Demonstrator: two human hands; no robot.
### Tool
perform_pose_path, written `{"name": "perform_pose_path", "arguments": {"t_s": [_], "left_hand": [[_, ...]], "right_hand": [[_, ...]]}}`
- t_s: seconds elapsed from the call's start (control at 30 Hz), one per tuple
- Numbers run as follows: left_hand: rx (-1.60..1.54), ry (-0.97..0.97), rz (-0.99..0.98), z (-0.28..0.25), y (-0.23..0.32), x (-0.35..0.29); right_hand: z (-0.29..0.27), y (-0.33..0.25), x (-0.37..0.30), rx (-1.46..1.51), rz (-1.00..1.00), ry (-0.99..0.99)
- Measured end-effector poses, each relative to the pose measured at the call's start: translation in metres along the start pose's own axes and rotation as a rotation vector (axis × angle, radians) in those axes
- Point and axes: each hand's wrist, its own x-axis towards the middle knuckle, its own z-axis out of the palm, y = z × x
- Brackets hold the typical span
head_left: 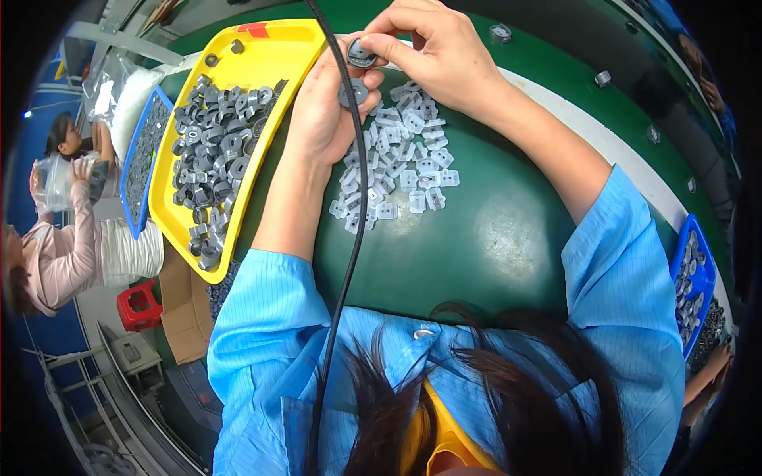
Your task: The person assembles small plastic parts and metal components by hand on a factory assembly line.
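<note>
At the far side of the green table, my left hand (319, 111) is closed around small grey plastic parts. A round grey cap (361, 55) sits upright at its fingertips, and a second grey round part (352, 93) lies against its fingers. My right hand (432, 49) pinches the cap from the right, thumb on its face; the fingers behind are partly hidden. Just below both hands is a loose heap of pale grey, flat plastic pieces (413, 123). Left of my left forearm, a yellow tray (279, 55) holds many dark grey ring-shaped caps (210, 147).
A black cable (359, 159) hangs across the view, in front of my left hand. Blue trays of parts stand left (135, 186) and right (709, 274). A green conveyor belt (556, 59) carries spaced parts beyond the pale table edge. Other people sit at left and right.
</note>
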Motion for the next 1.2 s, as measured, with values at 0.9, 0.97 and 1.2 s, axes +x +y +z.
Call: {"name": "perform_pose_path", "arguments": {"t_s": [0.9, 0.97, 1.2], "left_hand": [[0.394, 0.213, 0.048, 0.008, -0.002, -0.004], [0.430, 0.285, 0.003, 0.012, 0.003, -0.005], [0.504, 0.323, -0.019, 0.017, 0.009, -0.010]], "right_hand": [[-0.006, 0.017, 0.001, 0.252, 0.573, -0.394], [-0.005, 0.015, 0.004, 0.261, 0.587, -0.405], [-0.010, 0.007, 0.006, 0.527, 0.749, -0.453]]}}
